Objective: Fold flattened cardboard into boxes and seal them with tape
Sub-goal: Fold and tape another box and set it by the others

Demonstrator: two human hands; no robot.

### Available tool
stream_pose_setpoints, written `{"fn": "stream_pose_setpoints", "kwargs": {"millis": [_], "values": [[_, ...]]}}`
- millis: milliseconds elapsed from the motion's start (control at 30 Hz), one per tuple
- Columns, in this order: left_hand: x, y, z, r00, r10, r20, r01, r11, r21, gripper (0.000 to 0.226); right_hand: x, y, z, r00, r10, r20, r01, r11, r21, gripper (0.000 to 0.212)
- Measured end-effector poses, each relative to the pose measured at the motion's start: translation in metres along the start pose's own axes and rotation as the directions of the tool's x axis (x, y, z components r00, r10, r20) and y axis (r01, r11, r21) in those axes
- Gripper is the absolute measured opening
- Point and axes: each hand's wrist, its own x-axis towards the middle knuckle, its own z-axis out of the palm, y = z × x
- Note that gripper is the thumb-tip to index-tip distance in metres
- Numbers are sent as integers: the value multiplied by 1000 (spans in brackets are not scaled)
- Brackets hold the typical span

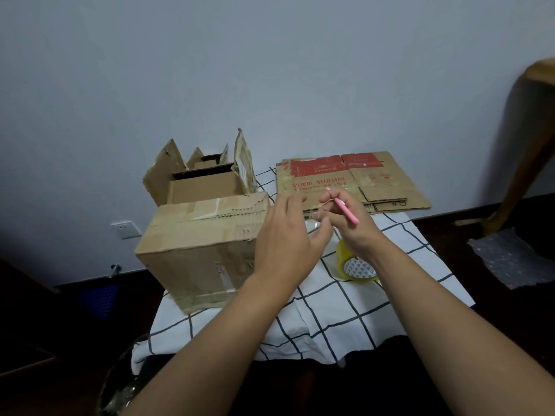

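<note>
Taped brown box [198, 250] stands left of flattened cardboard [345, 181] and tape roll [356, 265].

Matt cardboard, glossy tape and checked cloth.

The closed box [198, 244] is matt brown corrugated cardboard, its top edge torn rough so the fluting shows, with shiny strips of clear tape across top and side. The open box [204, 178] behind and the flattened cardboard [360, 181] are the same dull board, the flat sheets printed red in part. The tape roll [356, 265] is glossy yellowish plastic film on a printed paper core. A smooth pink plastic pen [345, 210] gleams slightly. The counter [330, 310] wears soft, wrinkled white cloth with dark grid lines.
</note>
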Motion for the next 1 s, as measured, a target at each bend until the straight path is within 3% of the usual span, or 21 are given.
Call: {"fn": "stream_pose_setpoints", "kwargs": {"millis": [100, 200, 267, 333, 433, 533, 633, 700, 800, 900, 1000], "values": [[14, 6, 7, 981, -135, 139, 124, 989, 85, 51, 0, 0, -2, 1000, -9, 1, 9, 1000, -4, 31], [26, 11, 9, 960, -148, 239, 88, 966, 243, 35, 1, 0, -6, 1000, -20, -15, 20, 1000, 21, 30], [29, 12, 11, 944, -183, 276, 114, 962, 249, 14, 2, 1, -9, 999, -27, -24, 28, 999, 35, 29], [32, 11, 11, 919, -238, 314, 163, 955, 247, 10, 1, 1, -11, 999, -30, -24, 31, 999, 40, 28], [40, 7, 10, 889, -306, 341, 262, 950, 170, 12, -2, -2, -15, 999, -38, -30, 38, 999, -4, 25], [42, 8, 11, 870, -331, 366, 319, 943, 94, 16, -5, -5, -20, 997, -47, -67, 36, 986, -163, 19], [39, 14, 13, 858, -339, 385, 356, 934, 30, 21, -8, -1, -27, 976, -94, -195, 26, 945, -325, 18], [38, 19, 16, 859, -334, 387, 369, 929, -16, 22, -14, -1, -34, 948, -134, -290, -11, 893, -450, 14], [37, 27, 19, 870, -325, 372, 378, 923, -78, 25, -26, 4, -48, 938, -148, -314, -85, 779, -621, 16], [38, 31, 24, 877, -316, 362, 398, 899, -180, 27, -37, 16, -65, 942, -70, -329, -165, 755, -635, 17], [38, 31, 34, 861, -348, 370, 468, 827, -311, 30, -47, 29, -79, 933, 1, -361, -204, 827, -524, 17]]}}
